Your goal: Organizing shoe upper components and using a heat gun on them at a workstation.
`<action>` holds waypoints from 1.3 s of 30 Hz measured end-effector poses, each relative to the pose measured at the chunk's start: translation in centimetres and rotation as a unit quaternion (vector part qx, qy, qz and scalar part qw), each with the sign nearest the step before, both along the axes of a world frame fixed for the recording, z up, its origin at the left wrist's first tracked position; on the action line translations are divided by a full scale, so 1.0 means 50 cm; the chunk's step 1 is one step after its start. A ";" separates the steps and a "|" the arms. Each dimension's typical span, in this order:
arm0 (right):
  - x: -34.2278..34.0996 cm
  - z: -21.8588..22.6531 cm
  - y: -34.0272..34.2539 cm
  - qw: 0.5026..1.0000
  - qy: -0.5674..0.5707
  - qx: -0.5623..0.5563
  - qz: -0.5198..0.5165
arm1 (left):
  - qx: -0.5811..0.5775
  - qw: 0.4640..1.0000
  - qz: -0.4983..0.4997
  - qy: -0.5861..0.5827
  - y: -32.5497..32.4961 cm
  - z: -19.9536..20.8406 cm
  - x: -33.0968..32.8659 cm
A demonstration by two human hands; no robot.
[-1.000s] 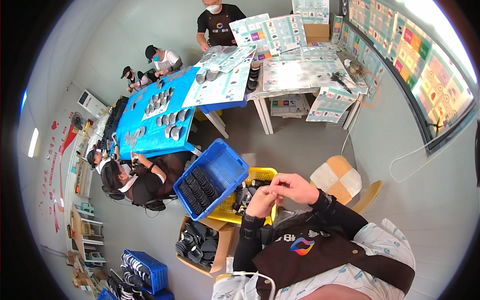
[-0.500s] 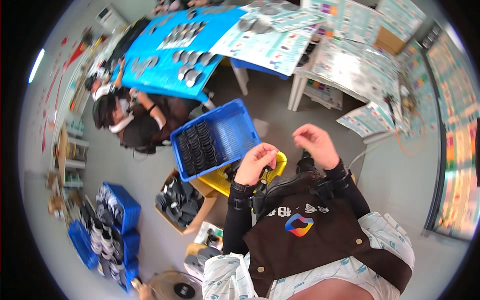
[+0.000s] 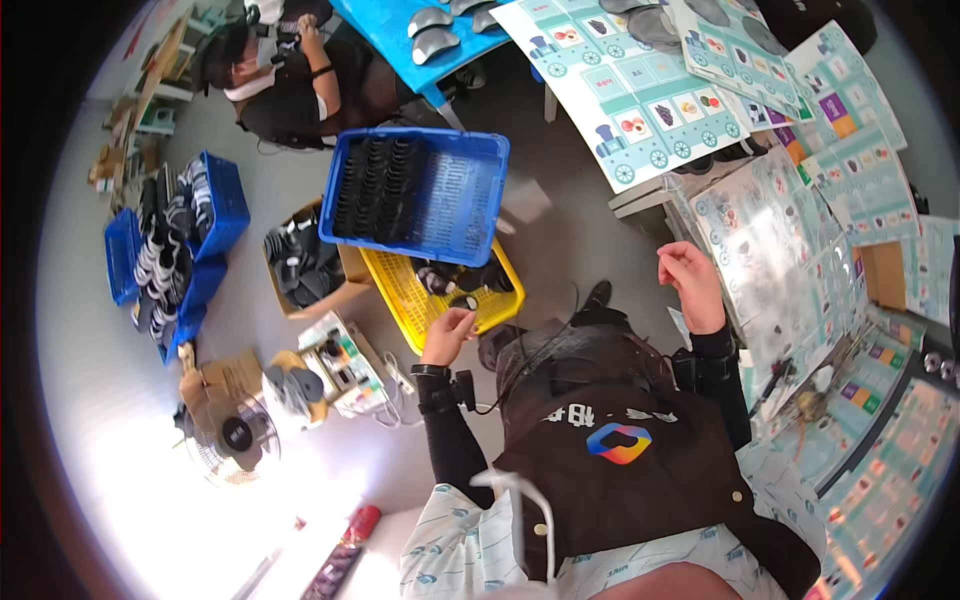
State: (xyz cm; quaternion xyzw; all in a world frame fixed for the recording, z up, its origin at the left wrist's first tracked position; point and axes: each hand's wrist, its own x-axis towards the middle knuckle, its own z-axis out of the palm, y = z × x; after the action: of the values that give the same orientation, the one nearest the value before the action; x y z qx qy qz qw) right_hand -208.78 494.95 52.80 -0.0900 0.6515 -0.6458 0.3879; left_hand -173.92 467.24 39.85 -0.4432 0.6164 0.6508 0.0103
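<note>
Head | left hand (image 3: 450, 337) by yellow crate (image 3: 400, 292) | right hand (image 3: 692, 287) loosely curled

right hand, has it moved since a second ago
Yes, the right hand has moved rightward, away from the yellow crate it was close beside.

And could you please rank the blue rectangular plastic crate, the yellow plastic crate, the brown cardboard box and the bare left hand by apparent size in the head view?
1. Blue crate
2. Yellow crate and cardboard box: unsure, since the blue crate hides part of the yellow one
3. Left hand
</note>
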 end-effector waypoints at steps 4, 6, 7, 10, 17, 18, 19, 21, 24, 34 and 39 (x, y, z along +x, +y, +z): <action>-0.101 -0.006 0.044 1.000 0.009 -0.003 -0.016 | -0.019 0.996 0.089 0.012 0.030 0.018 -0.009; -0.116 0.000 0.027 1.000 0.013 0.003 0.008 | -0.031 0.995 0.095 -0.022 0.014 0.014 0.055; -0.120 -0.027 0.018 1.000 0.002 -0.001 0.012 | -0.035 0.987 0.157 0.001 0.022 0.015 0.064; -0.114 -0.050 0.031 0.994 -0.057 -0.090 -0.015 | -0.009 0.988 0.154 0.018 0.017 0.008 0.003; -0.079 -0.063 0.216 0.986 -0.005 -0.049 -0.159 | -0.034 0.967 -0.232 0.100 0.113 0.054 -0.438; -0.072 -0.072 0.258 0.983 0.027 -0.017 -0.183 | -0.022 0.953 -0.282 0.111 0.139 0.054 -0.488; -0.060 -0.083 0.300 0.974 0.044 0.007 -0.221 | -0.030 0.936 -0.333 0.110 0.164 0.058 -0.530; -0.030 -0.084 0.404 0.953 0.066 0.091 -0.280 | -0.008 0.911 -0.397 0.113 0.231 0.068 -0.604; 0.036 -0.093 0.551 0.910 0.055 0.065 -0.406 | -0.071 0.861 -0.478 0.159 0.308 -0.005 -0.675; 0.064 0.151 0.675 0.949 0.110 -0.021 -0.294 | -0.348 0.806 -0.427 0.219 0.333 0.435 -0.710; -0.043 0.354 0.531 0.909 0.223 -0.333 0.111 | 0.058 0.819 -0.413 0.395 0.320 0.780 -0.488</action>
State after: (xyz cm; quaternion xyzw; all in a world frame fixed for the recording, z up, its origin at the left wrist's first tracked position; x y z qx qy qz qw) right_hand -210.91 521.50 70.49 -0.4276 0.4540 -0.7408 0.2494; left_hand -198.31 483.25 78.85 0.1492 0.6540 0.7393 0.0597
